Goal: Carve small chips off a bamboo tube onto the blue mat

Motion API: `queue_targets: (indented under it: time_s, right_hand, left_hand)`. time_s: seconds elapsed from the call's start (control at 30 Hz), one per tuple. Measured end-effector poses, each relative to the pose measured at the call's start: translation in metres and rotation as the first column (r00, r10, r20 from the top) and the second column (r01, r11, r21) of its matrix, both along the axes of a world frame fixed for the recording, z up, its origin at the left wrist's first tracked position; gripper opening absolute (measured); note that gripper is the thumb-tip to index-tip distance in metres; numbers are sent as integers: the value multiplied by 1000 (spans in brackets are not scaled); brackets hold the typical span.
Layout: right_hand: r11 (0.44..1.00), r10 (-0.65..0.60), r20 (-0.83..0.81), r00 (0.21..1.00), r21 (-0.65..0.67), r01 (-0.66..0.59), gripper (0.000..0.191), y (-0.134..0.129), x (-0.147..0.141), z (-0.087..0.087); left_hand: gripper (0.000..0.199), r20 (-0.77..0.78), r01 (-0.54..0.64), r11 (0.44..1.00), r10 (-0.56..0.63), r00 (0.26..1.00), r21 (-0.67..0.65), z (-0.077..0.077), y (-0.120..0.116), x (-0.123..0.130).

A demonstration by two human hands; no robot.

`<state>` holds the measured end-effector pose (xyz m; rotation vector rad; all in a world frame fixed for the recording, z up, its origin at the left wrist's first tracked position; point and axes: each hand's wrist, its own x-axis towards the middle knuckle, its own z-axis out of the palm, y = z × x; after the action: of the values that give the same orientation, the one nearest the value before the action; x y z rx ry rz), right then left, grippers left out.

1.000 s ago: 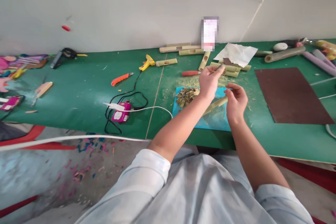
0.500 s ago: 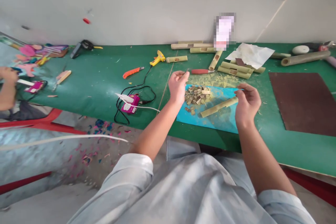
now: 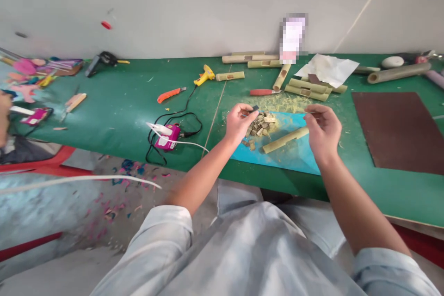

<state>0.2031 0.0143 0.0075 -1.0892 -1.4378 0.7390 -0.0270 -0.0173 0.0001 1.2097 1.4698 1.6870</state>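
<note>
My left hand [image 3: 240, 122] is pinched on a small dark piece [image 3: 255, 108], just above a heap of wood chips [image 3: 261, 125]. Over the right part of a blue sheet [image 3: 277, 161], my right hand [image 3: 324, 132] has its fingers curled with thumb and fingertips close together; what they hold, if anything, is too small to make out. A slotted bamboo tube [image 3: 285, 140] lies on the sheet between my hands, its right end near my right hand. Pale shavings [image 3: 282, 102] are scattered behind the sheet, by a red-handled tool [image 3: 262, 92].
Several cut bamboo tubes [image 3: 308, 86] lie at the back, with white paper [image 3: 326, 70] over some. A brown sheet [image 3: 398, 129] is at right. Leftward are a yellow glue gun [image 3: 205, 75], orange cutter [image 3: 171, 95] and corded purple power block [image 3: 167, 137]. Another person's arm [image 3: 4, 118] shows far left.
My left hand has lowered toward the chips, and the dark piece in its fingers now shows more clearly. My right hand has hardly moved; the whole view has shifted slightly.
</note>
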Motion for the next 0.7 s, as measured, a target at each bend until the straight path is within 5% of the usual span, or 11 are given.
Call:
queue_targets:
  time_s: [0.2,0.47,0.57,0.7]
  right_hand:
    - [998,53,231,972,11,-57,19,17,17,0]
    - [994,35,227,973,90,-57,19,21,18,-14]
    - [993,57,232,971,89,-79,19,19,17,-17]
    - [991,84,204,975,82,-102,17,16,15,-16]
  left_hand:
    - [20,-69,62,998,-62,996,-6,0,13,15]
    - [3,-418,86,955,43,907,284,8,60,47]
    - [4,-304,144,968,-76,950,206,9,59,66]
    - [20,37,277,961,-276,960,-13,7,45,78]
